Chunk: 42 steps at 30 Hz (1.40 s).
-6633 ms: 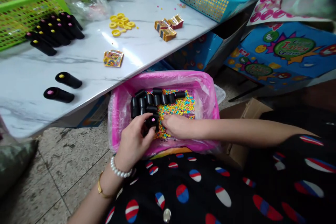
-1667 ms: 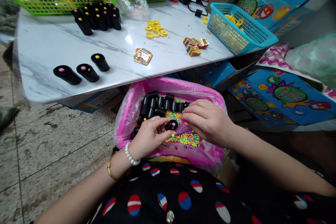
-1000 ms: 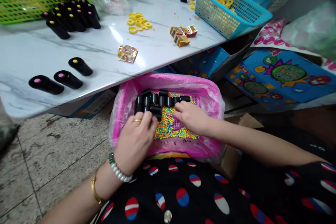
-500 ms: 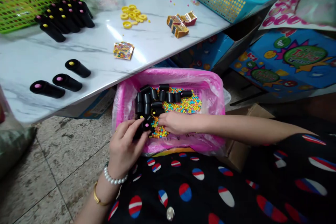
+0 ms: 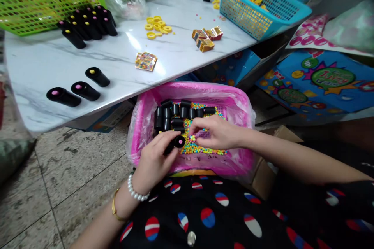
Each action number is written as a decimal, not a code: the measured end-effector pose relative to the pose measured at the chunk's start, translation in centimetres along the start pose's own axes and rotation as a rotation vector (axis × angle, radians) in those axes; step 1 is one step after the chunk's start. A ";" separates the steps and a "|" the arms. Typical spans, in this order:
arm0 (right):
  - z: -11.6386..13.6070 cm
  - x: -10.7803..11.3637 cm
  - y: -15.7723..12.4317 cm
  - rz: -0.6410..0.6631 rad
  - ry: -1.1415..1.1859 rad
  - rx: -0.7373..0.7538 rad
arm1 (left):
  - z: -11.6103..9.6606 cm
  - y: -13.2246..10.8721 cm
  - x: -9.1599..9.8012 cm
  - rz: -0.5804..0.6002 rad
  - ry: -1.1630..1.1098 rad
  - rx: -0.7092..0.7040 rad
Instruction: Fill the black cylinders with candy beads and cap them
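Observation:
My left hand (image 5: 156, 155) is closed round a black tube (image 5: 178, 141), whose round end with a pink nub faces the right hand. Beside it, my right hand (image 5: 214, 132) pinches a small round cup-like piece (image 5: 192, 138) heaped with candy beads; its exact kind is unclear. Both hands are over a pink basket (image 5: 134, 140) lined with clear plastic. Inside it lie loose coloured candy beads (image 5: 216, 148) and several black tubes (image 5: 167, 118), some standing and some on their sides. My fingers partly hide the held tube.
On the marbled table (image 5: 117, 70) are three black tubes (image 5: 89, 89), a tube cluster (image 5: 90, 23), yellow rings (image 5: 157, 27), flat packets (image 5: 146, 61) and foil-wrapped pieces (image 5: 204, 39). A green basket (image 5: 58, 7) and blue basket (image 5: 263, 11) stand behind; printed boxes (image 5: 330, 78) are at right.
My right hand has risen from among the beads, pinching a bead-filled piece. The left hand has moved slightly right with the black tube. The whole view has shifted a little.

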State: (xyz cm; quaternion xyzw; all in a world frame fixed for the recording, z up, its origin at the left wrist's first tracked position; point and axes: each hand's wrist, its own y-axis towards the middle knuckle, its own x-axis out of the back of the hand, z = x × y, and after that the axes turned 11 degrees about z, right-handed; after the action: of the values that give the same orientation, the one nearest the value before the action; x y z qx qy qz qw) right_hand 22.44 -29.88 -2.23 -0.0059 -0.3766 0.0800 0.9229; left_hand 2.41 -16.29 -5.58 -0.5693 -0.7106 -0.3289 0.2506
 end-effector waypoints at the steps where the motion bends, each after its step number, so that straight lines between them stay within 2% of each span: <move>1: 0.3 0.4 -0.1 -0.036 -0.046 0.033 | -0.2 0.3 -0.2 0.004 -0.024 -0.004; 4: 1.0 1.3 -0.3 -0.107 -0.235 0.119 | -0.8 1.3 -0.4 0.005 -0.068 -0.003; 9: 1.8 2.0 -0.3 -0.097 -0.568 0.171 | -0.9 2.3 -1.0 -0.030 -0.085 -0.006; 13: 2.5 2.3 0.0 -0.067 -0.726 0.242 | -0.7 2.5 -1.4 -0.050 -0.106 0.002; 17: 3.2 2.6 0.3 -0.006 -0.793 0.253 | -0.6 2.5 -1.4 -0.052 -0.134 0.027; 23: 3.9 2.7 0.2 -0.036 -0.847 0.316 | -0.4 2.6 -1.5 -0.062 -0.192 0.034; 25: 4.0 2.8 0.1 -0.051 -0.845 0.302 | -0.7 2.5 -1.5 -0.060 -0.208 0.035; 27: 3.9 2.9 0.0 -0.091 -0.766 0.256 | -1.2 2.1 -1.0 -0.108 -0.198 0.055; 30: 2.8 2.7 -0.4 -0.135 -0.473 0.101 | -1.8 0.6 1.3 -0.268 -0.131 0.136; 32: 1.3 2.1 -0.6 -0.123 -0.289 -0.056 | -1.4 -1.0 4.1 -0.412 -0.039 0.222; 34: -0.4 1.1 -0.8 -0.056 -0.195 -0.194 | -0.4 -2.8 7.5 -0.571 0.105 0.344; 37: -2.0 -0.6 -1.0 0.145 -0.153 -0.294 | 2.4 -5.2 12.8 -0.737 0.349 0.556; 39: -2.2 -1.4 -1.1 0.236 -0.203 -0.322 | 4.5 -5.9 15.3 -0.714 0.430 0.657; 42: -1.7 -2.0 -1.0 0.268 -0.343 -0.333 | 7.3 -5.4 17.3 -0.620 0.431 0.724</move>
State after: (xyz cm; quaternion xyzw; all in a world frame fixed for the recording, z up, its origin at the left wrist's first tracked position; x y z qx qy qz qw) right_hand 22.35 -31.05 -4.76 -0.1939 -0.5312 0.1382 0.8131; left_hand -6.67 -0.36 1.23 -0.1288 -0.8463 -0.2306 0.4627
